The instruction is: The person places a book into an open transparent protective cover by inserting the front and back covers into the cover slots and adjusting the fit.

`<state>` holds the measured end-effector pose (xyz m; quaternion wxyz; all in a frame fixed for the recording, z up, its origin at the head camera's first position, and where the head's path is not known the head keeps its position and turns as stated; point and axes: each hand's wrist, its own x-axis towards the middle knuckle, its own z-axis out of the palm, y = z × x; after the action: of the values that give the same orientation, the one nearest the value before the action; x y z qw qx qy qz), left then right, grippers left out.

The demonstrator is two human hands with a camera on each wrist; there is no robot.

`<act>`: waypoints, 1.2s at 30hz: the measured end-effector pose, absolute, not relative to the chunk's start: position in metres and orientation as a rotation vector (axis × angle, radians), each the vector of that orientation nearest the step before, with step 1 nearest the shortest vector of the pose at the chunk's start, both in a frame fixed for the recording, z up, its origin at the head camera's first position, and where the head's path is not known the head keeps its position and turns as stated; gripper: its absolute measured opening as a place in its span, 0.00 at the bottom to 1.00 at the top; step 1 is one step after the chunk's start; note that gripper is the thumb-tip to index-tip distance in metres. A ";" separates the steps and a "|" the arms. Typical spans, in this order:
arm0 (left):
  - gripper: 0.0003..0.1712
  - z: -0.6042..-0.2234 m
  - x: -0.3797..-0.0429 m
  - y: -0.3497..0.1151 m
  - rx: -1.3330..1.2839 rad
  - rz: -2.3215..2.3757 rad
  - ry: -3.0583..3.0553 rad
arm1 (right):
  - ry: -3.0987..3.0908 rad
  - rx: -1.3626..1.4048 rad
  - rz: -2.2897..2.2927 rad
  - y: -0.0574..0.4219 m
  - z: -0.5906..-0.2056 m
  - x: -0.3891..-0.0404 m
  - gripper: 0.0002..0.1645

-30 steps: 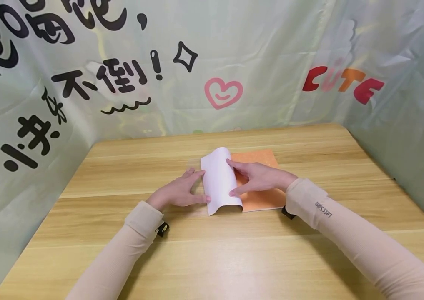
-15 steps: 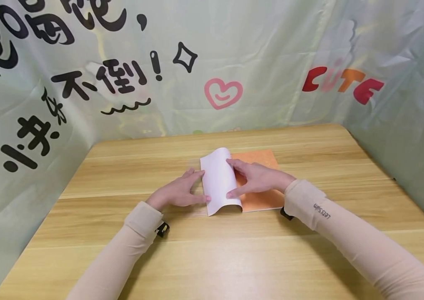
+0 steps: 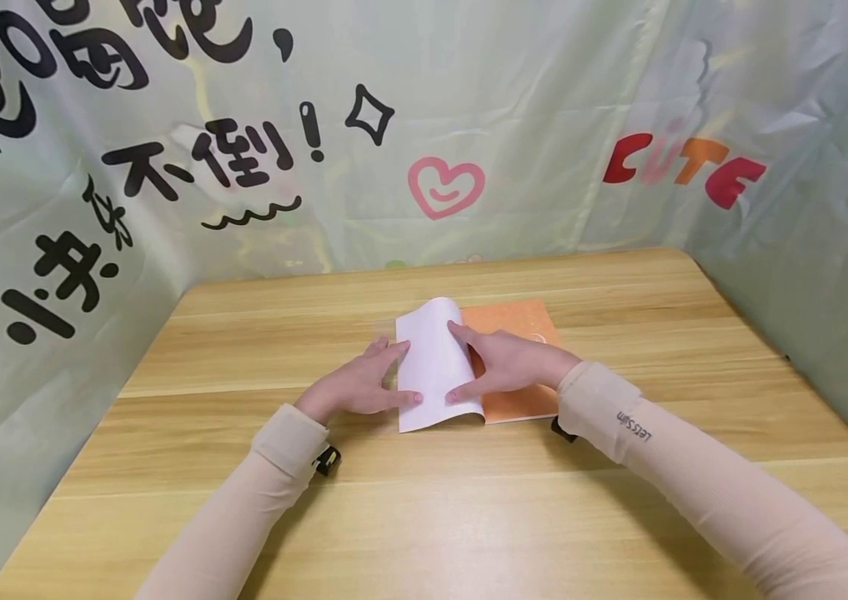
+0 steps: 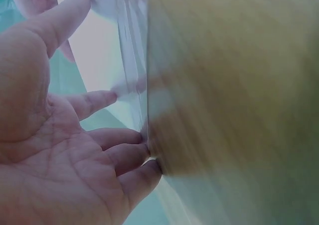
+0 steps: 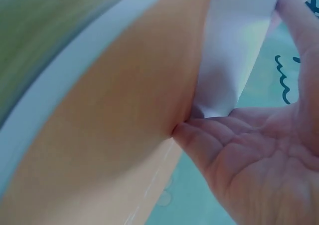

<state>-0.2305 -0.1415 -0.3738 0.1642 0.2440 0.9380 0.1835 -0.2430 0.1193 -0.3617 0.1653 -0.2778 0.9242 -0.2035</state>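
A pale, creased cloth [image 3: 529,75] spans the top of the head view, bold black lettering at its upper left. Left of centre, the left hand [image 3: 354,386] keeps a wide grip, thumb and index finger touching a smooth white leaf [image 3: 429,358]; the left wrist view alone shows the other fingertips lined up near the leaf's edge. Mid-frame on the wood-grained tabletop [image 3: 408,517], the leaf arches from a crease beside a flat orange panel [image 3: 509,315]. The right hand [image 3: 509,364], its grip also wide, touches the leaf; only the right wrist view shows fingertips at the crease. A beige sleeve [image 3: 724,492] fills the lower right.
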 end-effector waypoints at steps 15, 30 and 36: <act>0.55 -0.375 -0.234 -0.153 0.801 0.481 2.660 | 2.460 -0.898 -0.663 0.137 -0.358 -0.259 0.70; 0.54 -0.377 -0.237 -0.160 0.848 0.414 2.662 | 2.547 -0.904 -0.556 0.133 -0.361 -0.255 0.67; 0.54 -0.376 -0.236 -0.159 0.841 0.411 2.657 | 2.555 -0.849 -0.514 0.129 -0.363 -0.254 0.67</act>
<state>-0.2364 -0.1594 -0.3760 0.1616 0.2947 0.9308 0.1438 -0.2539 0.1286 -0.3627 0.1991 -0.3037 0.9134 -0.1838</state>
